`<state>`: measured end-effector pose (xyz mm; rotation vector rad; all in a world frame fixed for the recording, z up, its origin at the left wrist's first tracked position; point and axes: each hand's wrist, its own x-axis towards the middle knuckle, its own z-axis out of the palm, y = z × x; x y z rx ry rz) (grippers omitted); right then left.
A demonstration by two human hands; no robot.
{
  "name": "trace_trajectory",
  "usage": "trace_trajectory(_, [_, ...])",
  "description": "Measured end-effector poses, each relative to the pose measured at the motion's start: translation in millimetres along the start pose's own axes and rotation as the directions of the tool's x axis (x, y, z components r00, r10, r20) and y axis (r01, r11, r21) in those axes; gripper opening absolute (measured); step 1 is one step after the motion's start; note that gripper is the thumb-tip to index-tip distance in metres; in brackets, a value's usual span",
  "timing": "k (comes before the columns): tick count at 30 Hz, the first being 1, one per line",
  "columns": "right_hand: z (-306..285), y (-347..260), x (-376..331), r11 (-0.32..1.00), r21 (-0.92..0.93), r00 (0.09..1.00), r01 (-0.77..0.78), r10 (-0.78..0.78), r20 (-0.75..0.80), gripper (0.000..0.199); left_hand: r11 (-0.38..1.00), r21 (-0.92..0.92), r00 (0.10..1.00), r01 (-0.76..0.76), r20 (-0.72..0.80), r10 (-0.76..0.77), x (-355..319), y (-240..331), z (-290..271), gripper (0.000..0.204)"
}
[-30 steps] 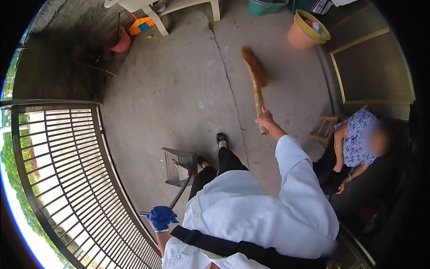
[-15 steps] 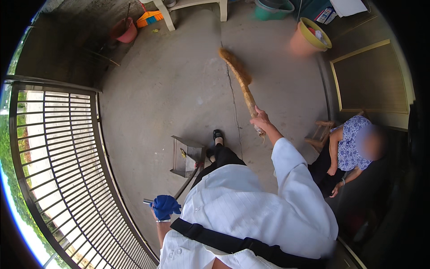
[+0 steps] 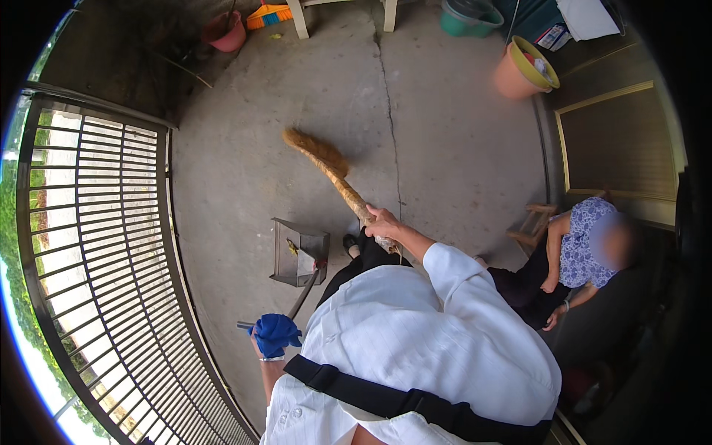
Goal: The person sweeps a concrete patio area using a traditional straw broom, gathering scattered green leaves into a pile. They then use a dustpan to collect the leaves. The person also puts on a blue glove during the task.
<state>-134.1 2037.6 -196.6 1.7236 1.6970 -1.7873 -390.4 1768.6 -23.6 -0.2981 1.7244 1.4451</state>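
My right hand (image 3: 382, 222) is wrapped round the handle end of a straw hand broom (image 3: 343, 187). Its brown bristles point up and to the left, over the concrete floor in front of me. My left hand (image 3: 257, 347), partly hidden by a blue cloth (image 3: 277, 334), grips the long handle (image 3: 304, 295) of a metal dustpan (image 3: 286, 268). The dustpan rests on the floor left of my feet, with small yellowish scraps (image 3: 291, 246) in it. The broom head is above and right of the dustpan, apart from it.
A barred metal gate (image 3: 104, 245) runs along the left. A person (image 3: 582, 245) in a patterned top sits at the right by a wooden chair (image 3: 532, 225). Buckets (image 3: 515, 78), a green tub (image 3: 463, 22), a red bucket (image 3: 228, 37) and a colourful broom (image 3: 268, 16) stand farther off.
The straw broom and my right hand have swung left and nearer to me, toward the dustpan. My left hand keeps its hold, and my visible foot has shifted back a little.
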Motion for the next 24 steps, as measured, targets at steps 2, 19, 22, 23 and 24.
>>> trace_trajectory(2, [-22, -6, -25, 0.986, 0.154, 0.993, -0.057, 0.040, 0.114, 0.087, 0.986, -0.144, 0.996, 0.084, 0.051, -0.077, -11, 9, 8, 0.032])
trace_trajectory(19, [-18, 63, -43, 0.980, 0.149, 0.987, -0.132, 0.145, -0.074, 0.092, 0.821, -0.506, 0.889, 0.266, 0.457, -0.007, 13, -24, -100, 0.028])
trace_trajectory(22, [15, 58, -49, 0.970, 0.224, 0.995, -0.100, 0.092, 0.048, 0.087, 0.884, -0.387, 0.921, 0.264, 0.374, -0.111, 1, -19, -73, 0.029])
trace_trajectory(23, [22, 45, -56, 0.950, 0.282, 0.987, -0.134, 0.103, 0.120, 0.087, 0.907, -0.340, 0.937, 0.249, 0.322, -0.136, -3, -15, -61, 0.029])
trace_trajectory(24, [21, 26, -65, 0.885, 0.427, 0.972, -0.184, 0.098, 0.216, 0.085, 0.908, -0.329, 0.930, 0.259, 0.339, -0.142, -1, -17, -55, 0.029])
